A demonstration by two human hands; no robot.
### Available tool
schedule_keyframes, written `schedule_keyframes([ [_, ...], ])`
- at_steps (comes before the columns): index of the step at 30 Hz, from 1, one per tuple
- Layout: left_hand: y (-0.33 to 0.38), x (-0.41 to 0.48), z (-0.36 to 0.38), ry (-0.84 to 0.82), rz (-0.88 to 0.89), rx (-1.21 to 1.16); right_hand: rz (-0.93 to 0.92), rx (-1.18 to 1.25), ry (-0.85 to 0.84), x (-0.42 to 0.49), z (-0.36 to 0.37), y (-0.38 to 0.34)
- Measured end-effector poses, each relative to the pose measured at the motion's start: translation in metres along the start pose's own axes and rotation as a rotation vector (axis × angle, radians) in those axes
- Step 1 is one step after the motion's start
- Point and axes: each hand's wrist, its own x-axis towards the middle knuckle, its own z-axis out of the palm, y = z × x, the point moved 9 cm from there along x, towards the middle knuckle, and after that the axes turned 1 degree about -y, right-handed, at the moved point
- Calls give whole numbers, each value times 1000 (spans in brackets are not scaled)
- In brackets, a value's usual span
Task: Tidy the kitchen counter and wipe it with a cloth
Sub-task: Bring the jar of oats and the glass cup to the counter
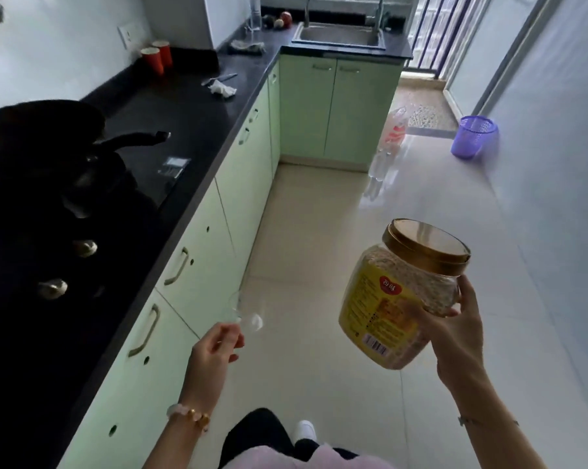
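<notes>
Running along the left side, the long black worktop (184,106) is turning a corner toward the metal sink (339,35) at the far end. Green cupboards (306,110) are sitting under it, and the pale floor (353,214) is shining beside them. A purple basket (473,137) is standing on the floor by the wall on the right.

The right hand (458,333) is holding up a big clear jar (401,296) over the floor, away from the worktop. The jar is tilting, and it is wearing a gold lid (428,243) and a yellow label. The right fingers (468,299) are wrapping around its side.

The left hand (215,350) is pinching a thin see-through thing (245,316) with its fingers (233,333); what it is cannot be told.

Far back on the worktop, two red cups (157,57) are standing by the wall. A crumpled white cloth (222,88) is lying near the front edge, with a knife (220,78) just behind it.
</notes>
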Motion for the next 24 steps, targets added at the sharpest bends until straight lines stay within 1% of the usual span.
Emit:
schedule_keyframes([
  [4,30,51,39,-24,19,-12,0,9,22,60,-7,-2],
  [8,35,111,78,-48,-26,-20,36,10,43,125,-5,9],
  [11,36,166,106,-64,-58,-17,46,-5,42,182,4,17],
  [14,51,227,133,-76,-70,-8,53,-37,29,248,21,15],
  [17,86,291,155,-83,-62,-4,48,-60,16,317,41,2],
  [24,185,437,188,-81,47,16,21,-16,-7,469,92,-34],
])
